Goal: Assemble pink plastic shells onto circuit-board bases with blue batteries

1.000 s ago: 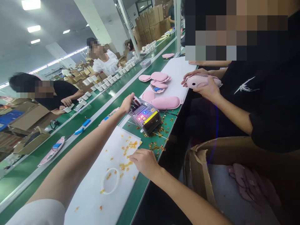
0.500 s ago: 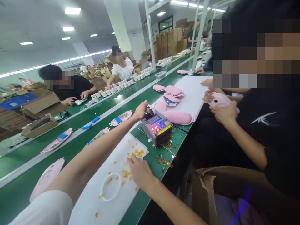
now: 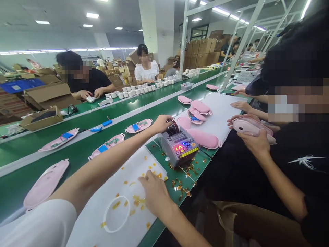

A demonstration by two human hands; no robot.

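Observation:
My left hand [image 3: 164, 124] reaches across to the back of a grey tape dispenser [image 3: 177, 144], by the tape roll [image 3: 174, 126] on top; its fingertips are partly hidden there. The dispenser's panel is lit with red digits. Low over a white sheet [image 3: 89, 219], my right hand [image 3: 155, 193] is palm down with slightly bent fingers apart and nothing visible in them. Small amber tape pieces [image 3: 137, 199] lie scattered around its fingers. Nearer to me on the sheet is a white ring [image 3: 106, 218] with tape pieces on and inside it.
Open pink shells with circuit boards and blue batteries [image 3: 108, 144] line the green bench [image 3: 84, 137] at left. Pink padded pieces [image 3: 204, 138] lie beyond the dispenser. At right a co-worker's hands hold a pink case [image 3: 248, 127]. A cardboard box [image 3: 231, 219] stands below the bench edge.
The camera view has tilted and shifted. My left hand stays at the dispenser, and my right hand remains over the tape pieces. The co-worker's pink case is turned differently.

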